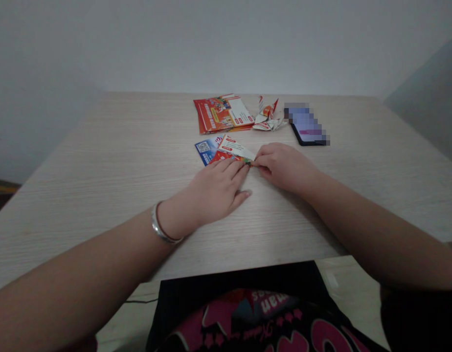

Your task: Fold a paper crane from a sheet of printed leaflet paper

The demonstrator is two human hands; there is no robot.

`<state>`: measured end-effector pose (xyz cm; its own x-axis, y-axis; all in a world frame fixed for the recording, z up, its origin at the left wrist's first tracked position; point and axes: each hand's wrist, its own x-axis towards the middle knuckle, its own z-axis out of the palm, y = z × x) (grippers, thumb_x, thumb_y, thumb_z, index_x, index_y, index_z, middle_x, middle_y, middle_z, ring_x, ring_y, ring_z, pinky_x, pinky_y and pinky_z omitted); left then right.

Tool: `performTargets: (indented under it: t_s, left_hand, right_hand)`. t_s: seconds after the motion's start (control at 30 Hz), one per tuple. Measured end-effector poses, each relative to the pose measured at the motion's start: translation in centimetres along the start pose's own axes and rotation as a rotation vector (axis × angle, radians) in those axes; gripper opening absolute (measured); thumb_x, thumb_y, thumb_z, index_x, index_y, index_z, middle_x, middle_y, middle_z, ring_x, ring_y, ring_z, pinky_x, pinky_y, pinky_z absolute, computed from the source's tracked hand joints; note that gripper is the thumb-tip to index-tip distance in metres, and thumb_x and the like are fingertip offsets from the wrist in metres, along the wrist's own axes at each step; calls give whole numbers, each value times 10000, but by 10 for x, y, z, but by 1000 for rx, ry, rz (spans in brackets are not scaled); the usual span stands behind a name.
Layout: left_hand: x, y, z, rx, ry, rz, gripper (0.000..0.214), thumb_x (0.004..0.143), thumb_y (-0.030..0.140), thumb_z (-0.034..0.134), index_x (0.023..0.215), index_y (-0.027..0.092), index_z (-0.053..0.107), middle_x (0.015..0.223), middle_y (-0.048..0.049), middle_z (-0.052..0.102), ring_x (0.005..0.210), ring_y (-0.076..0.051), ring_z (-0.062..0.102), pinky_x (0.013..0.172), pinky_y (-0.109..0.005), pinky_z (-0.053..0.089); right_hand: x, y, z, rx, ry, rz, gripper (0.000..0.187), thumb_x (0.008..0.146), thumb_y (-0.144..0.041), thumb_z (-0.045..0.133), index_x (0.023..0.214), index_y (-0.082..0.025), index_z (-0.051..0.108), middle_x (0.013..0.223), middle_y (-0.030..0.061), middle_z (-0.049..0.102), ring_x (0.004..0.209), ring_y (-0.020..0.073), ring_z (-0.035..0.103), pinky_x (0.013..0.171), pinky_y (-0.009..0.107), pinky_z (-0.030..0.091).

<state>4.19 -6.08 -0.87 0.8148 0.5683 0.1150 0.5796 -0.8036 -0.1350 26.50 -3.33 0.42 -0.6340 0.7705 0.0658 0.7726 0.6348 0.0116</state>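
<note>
A partly folded printed leaflet [235, 147], red, white and blue, lies on the table in front of me. My left hand [220, 188] rests flat over its near part, fingers stretched out and thumb apart. Part of the leaflet is hidden under those fingers. At its right corner, my right hand [284, 166] pinches the paper between thumb and forefinger. A blue part with a QR code [203, 146] sticks out to the left of the folded piece; I cannot tell whether it is the same sheet.
Behind the leaflet lies a stack of red leaflets [215, 115]. Beside it are folded paper pieces [267, 117], and to their right a phone [308, 127] with its screen lit. The pale wooden table [112, 161] meets a wall at the back.
</note>
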Motion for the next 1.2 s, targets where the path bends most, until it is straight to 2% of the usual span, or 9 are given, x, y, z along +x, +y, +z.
performTargets:
  t_s: [0.3,0.57,0.73,0.9,1.03,1.2]
  left_hand:
    - [0,0,6,50,39,15,678,1115,492,348,1504,-31,535,1457,-280,630,1349,-382,609,1145,-500,486]
    - [3,-1,-9,57,-36,-42,622,1107,457,349,1407,-12,626,1304,-259,687,1206,-369,655,1026,-474,525]
    - [1,-3,-16,0,-63,-58,567,1117,442,344,1314,41,693,1260,-225,694,1129,-332,672,991,-443,524]
    - [1,-3,-16,13,-53,-56,562,1115,433,362,1372,32,661,1287,-224,692,1164,-319,653,1027,-426,504]
    - [3,-2,-16,26,-79,-58,583,1116,426,336,1422,24,626,1299,-225,699,1190,-330,643,1050,-443,501]
    - [4,-2,-20,21,-102,-61,553,1117,386,327,1396,29,645,1305,-235,690,1166,-344,656,1016,-456,515]
  right_hand:
    - [0,-1,-1,12,-5,19,311,979,-126,522,1019,-131,831,1068,155,781,987,254,679,903,373,504]
    - [-1,3,-1,26,6,23,298,980,-130,539,1008,-142,835,1048,148,785,958,250,681,863,361,486]
    - [-6,3,-6,-28,-25,-23,363,1001,-105,511,1173,-193,818,1085,128,778,976,243,677,832,347,460]
    - [-9,1,-9,-120,-21,-56,429,1034,-133,487,1332,-269,763,1062,114,766,927,226,659,754,326,426]
    - [-8,3,-12,-60,-42,-42,384,1050,-178,497,1296,-251,783,1082,110,781,940,226,670,785,333,444]
    - [-9,9,-14,0,-72,-13,333,1041,-187,518,1170,-218,824,1100,108,791,983,225,694,832,341,464]
